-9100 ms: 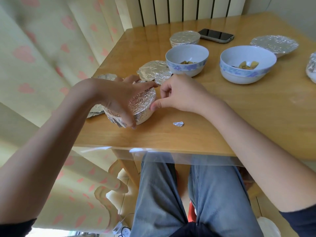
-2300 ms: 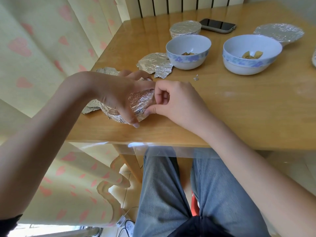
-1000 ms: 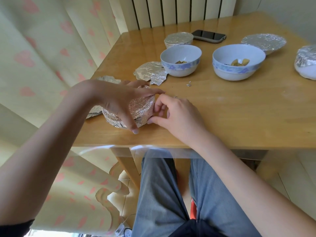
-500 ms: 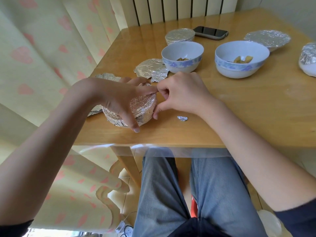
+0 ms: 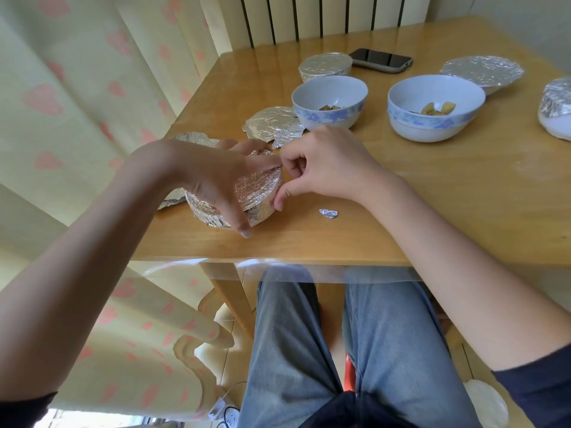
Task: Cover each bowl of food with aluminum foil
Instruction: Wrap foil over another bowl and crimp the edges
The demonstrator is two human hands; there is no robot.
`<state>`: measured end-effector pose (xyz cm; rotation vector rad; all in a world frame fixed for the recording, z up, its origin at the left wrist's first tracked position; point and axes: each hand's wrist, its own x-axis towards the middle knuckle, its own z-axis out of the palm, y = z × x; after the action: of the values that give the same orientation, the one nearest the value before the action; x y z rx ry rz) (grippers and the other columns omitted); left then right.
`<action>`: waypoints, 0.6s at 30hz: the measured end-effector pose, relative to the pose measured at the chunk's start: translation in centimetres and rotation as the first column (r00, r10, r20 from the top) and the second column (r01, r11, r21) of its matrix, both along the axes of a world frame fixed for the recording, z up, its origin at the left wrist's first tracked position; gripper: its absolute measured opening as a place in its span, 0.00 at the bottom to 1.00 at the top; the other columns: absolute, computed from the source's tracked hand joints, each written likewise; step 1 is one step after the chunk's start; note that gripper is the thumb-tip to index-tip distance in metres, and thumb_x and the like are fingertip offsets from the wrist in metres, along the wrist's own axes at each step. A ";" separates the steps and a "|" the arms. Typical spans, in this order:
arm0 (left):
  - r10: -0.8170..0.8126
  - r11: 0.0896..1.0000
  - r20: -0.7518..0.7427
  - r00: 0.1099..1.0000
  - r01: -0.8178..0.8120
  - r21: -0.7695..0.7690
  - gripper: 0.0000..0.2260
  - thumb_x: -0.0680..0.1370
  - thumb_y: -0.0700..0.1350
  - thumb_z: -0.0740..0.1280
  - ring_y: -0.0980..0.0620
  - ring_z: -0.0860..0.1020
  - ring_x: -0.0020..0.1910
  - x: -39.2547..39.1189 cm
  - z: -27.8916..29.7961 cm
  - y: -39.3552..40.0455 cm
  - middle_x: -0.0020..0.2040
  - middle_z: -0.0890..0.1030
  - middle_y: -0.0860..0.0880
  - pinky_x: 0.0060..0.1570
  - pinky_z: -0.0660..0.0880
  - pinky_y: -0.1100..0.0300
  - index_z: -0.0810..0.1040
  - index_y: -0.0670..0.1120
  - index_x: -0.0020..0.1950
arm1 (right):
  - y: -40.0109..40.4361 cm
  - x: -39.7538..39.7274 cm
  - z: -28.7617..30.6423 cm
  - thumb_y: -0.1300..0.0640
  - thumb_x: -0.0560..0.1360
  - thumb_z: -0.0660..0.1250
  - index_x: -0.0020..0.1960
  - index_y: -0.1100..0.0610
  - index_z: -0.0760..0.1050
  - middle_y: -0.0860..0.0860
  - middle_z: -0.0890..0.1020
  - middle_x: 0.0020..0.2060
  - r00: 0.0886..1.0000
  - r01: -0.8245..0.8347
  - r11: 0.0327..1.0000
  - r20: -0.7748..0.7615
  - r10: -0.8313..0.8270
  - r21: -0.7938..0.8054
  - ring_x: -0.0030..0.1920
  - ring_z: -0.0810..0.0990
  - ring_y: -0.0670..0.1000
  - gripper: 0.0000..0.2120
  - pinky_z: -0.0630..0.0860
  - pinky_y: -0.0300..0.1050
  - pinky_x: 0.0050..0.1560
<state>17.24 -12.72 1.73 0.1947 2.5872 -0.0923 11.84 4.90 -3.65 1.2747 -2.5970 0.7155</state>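
A foil-wrapped bowl [image 5: 258, 193] sits near the table's front left corner. My left hand [image 5: 216, 177] grips it from above, thumb down its near side. My right hand [image 5: 321, 166] has its fingers curled against the bowl's right rim, pinching the foil edge there. Two uncovered white-and-blue bowls with food stand behind: a smaller one [image 5: 329, 105] and a larger one [image 5: 435, 106]. A loose foil sheet [image 5: 273, 125] lies beside the smaller bowl. A covered bowl [image 5: 324, 66] stands at the back.
A small foil scrap [image 5: 328, 213] lies on the table [image 5: 463, 196] right of the wrapped bowl. A phone [image 5: 381, 60] lies at the back. A foil-covered plate [image 5: 482, 72] and another wrapped bowl [image 5: 557, 109] are at the right. More foil [image 5: 193, 139] lies behind my left hand.
Both hands stay on the wrapped bowl. My right hand has shifted slightly along the right rim, working the foil; the small scrap lies where it was half a second ago.
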 end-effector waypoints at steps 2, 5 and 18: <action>-0.006 1.000 -0.003 1.000 0.006 -0.003 0.53 0.61 0.59 0.80 0.54 0.45 0.76 0.1 0.1 0.2 0.74 0.43 0.66 0.71 0.56 0.45 0.45 0.72 0.73 | 0.3 0.0 0.3 0.31 0.55 0.73 0.31 0.53 0.70 0.43 0.71 0.24 1.000 -0.008 1.000 0.000 0.008 0.028 0.31 0.71 0.46 0.27 0.64 0.43 0.31; -0.011 1.000 -0.019 1.000 0.011 0.012 0.53 0.63 0.57 0.80 0.53 0.45 0.76 0.2 0.1 0.1 0.75 0.44 0.64 0.71 0.56 0.46 0.43 0.74 0.72 | 1.7 0.3 -0.1 0.35 0.59 0.74 0.33 0.53 0.72 0.43 0.72 0.25 0.999 0.039 0.996 0.017 -0.040 0.075 0.32 0.72 0.44 0.23 0.63 0.41 0.30; 0.604 0.603 -0.458 0.652 0.002 0.798 0.38 0.72 0.75 0.51 0.62 0.56 0.76 2.5 -3.9 -3.6 0.78 0.60 0.58 0.77 0.51 0.52 0.59 0.57 0.78 | 1.4 2.1 -2.2 0.54 0.79 0.63 0.57 0.55 0.79 0.43 0.82 0.49 0.886 0.285 0.782 0.464 0.006 -0.554 0.51 0.80 0.43 0.10 0.77 0.43 0.55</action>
<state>19.76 -16.28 -2.13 -0.0795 3.1931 1.3503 13.92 6.35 -5.88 0.7530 -2.3699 1.8125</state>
